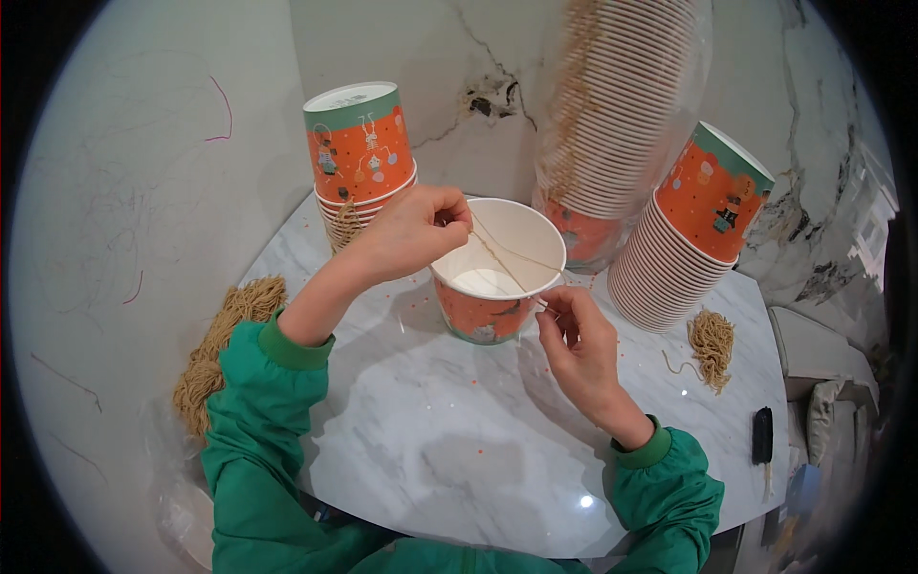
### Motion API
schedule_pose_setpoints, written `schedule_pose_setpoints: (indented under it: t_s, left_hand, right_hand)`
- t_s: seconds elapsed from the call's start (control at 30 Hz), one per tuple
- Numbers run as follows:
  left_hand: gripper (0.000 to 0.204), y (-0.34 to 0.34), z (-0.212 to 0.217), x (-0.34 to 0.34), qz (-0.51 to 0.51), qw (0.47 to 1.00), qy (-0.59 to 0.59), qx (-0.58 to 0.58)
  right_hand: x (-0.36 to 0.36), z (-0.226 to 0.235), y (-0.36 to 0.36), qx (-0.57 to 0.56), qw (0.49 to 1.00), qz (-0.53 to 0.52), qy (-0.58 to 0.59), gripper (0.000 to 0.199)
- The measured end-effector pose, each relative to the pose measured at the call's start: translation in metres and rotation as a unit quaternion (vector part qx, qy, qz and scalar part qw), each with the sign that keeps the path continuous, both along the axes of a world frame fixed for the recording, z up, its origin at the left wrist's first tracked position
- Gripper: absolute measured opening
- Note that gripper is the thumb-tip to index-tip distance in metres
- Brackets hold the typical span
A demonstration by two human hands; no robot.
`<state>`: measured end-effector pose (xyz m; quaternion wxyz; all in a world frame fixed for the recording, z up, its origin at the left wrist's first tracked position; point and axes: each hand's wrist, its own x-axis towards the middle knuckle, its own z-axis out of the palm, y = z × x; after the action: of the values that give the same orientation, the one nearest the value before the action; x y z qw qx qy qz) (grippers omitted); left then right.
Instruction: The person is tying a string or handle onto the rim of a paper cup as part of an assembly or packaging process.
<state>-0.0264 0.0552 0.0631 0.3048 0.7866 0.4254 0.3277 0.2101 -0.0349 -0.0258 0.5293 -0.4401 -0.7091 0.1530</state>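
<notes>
An orange paper bucket (483, 316) with a white inside stands upright in the middle of the table. Tan string (499, 256) runs across its mouth between my two hands. At the bucket's left rim, my left hand (421, 230) pinches one end of the string, thumb and finger pressed together. My right hand (581, 349) is at the right side, just below the rim, its fingertips closed on the string close to the bucket wall. A thin light-coloured piece shows at those fingertips, too small to name.
Stacked upside-down buckets stand back left (359, 143) and right (669, 268). A tall plastic-wrapped stack (622, 115) rises behind. Tan string bundles lie at the left edge (229, 335) and at the right (712, 349). A black-headed tool (762, 437) lies at the right edge. Small orange bits dot the marble-patterned table (421, 469).
</notes>
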Motion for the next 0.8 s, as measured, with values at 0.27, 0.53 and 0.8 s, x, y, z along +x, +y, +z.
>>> schedule_pose_setpoints:
  t_s: [0.27, 0.53, 0.8]
  left_hand:
    - [0.015, -0.008, -0.016, 0.006, 0.018, 0.965, 0.18, 0.192]
    - [0.028, 0.019, -0.019, 0.042, -0.15, 0.975, 0.159, 0.027]
    - [0.023, 0.039, -0.008, 0.051, -0.314, 0.915, 0.185, -0.173]
  right_hand:
    - [0.004, 0.003, 0.0, -0.04, 0.999, 0.026, 0.024, 0.028]
    - [0.001, 0.004, 0.001, -0.059, 0.994, 0.059, 0.075, 0.032]
    - [0.004, 0.003, 0.002, -0.074, 0.993, 0.066, 0.056, 0.039]
